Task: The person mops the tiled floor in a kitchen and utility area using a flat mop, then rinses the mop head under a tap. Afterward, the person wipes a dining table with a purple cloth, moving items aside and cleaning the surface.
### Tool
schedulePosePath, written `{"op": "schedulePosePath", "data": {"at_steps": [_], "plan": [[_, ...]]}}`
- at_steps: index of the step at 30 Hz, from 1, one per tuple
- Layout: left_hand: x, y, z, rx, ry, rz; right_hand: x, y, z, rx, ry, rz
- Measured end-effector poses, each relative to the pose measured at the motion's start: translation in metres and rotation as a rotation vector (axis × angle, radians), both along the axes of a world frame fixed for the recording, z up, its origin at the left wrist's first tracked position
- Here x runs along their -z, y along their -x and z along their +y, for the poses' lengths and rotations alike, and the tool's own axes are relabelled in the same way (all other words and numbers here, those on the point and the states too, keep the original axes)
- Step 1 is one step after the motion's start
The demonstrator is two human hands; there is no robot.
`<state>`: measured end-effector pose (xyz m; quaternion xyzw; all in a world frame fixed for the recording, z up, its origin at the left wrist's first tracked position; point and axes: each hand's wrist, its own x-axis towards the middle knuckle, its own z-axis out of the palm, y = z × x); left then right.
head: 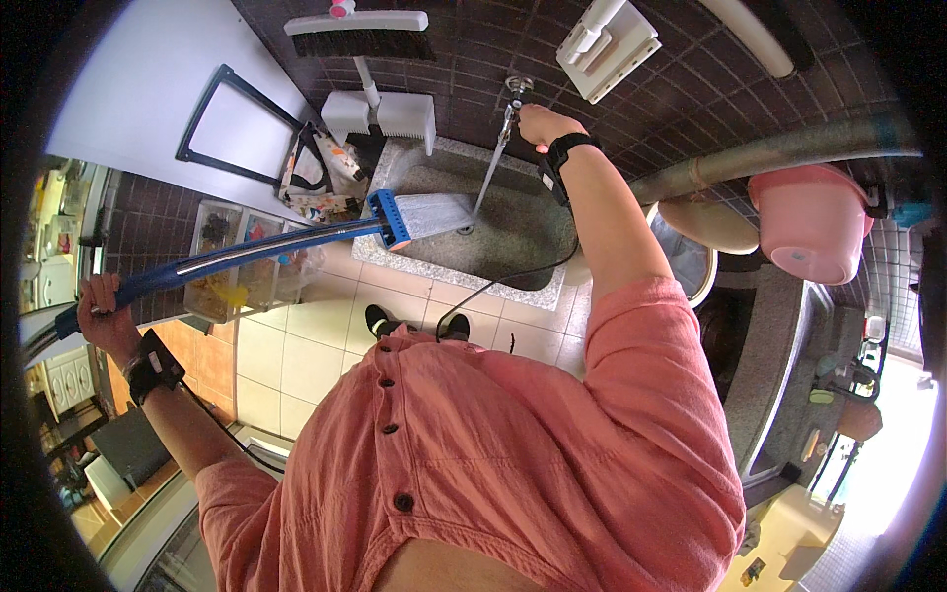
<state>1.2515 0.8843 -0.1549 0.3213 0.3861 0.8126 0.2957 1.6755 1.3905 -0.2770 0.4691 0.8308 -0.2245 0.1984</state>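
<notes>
At the left, my left hand (pixel 107 314) is closed around the blue handle of a mop (pixel 244 251). The mop's blue head with a pale, flat pad (pixel 433 214) extends over a speckled stone basin (pixel 510 255). From a metal wall tap (pixel 510 111), a stream of water (pixel 488 177) falls into the basin beside the pad's far end. My right hand (pixel 547 126) is at the tap, its fingers bent against it; the fingertips are partly hidden, so its exact hold is unclear. Both wrists wear black straps with small boxes.
A broom (pixel 355 24) and white dustpan (pixel 407 115) hang left of the tap, a white flat mop head (pixel 610 52) right of it. Clear bins (pixel 259 296) stand left of the basin. A thick pipe (pixel 777 148) and pink bucket (pixel 810 229) are at right. A black cable hangs before me.
</notes>
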Motion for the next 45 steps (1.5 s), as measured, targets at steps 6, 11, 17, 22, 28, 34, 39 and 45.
{"op": "schedulePosePath", "data": {"at_steps": [6,11,17,22,28,34,39,45], "plan": [[-0.002,-0.058,0.020,-0.683,0.181,0.029,0.003,0.002,0.003,0.043,0.073,-0.042],[0.042,0.013,-0.068,-0.415,0.073,-0.017,0.007,0.000,0.005,0.034,0.060,0.017],[0.064,0.015,-0.078,-0.663,0.158,0.206,-0.004,0.005,0.005,0.009,0.160,-0.092],[0.041,0.000,-0.047,-0.291,0.023,-0.018,-0.007,0.002,-0.002,0.032,0.088,-0.028],[0.014,-0.013,0.023,-0.055,-0.074,-0.051,0.001,0.004,0.004,0.050,0.136,-0.113],[-0.001,-0.043,0.111,0.116,-0.090,-0.030,0.017,0.001,0.009,0.022,0.063,0.041],[-0.009,-0.083,0.175,0.061,-0.058,-0.044,-0.003,0.001,-0.001,0.036,0.069,-0.013],[-0.019,-0.091,0.210,0.062,-0.048,0.043,0.001,0.002,0.001,-0.033,0.042,0.019]]}}
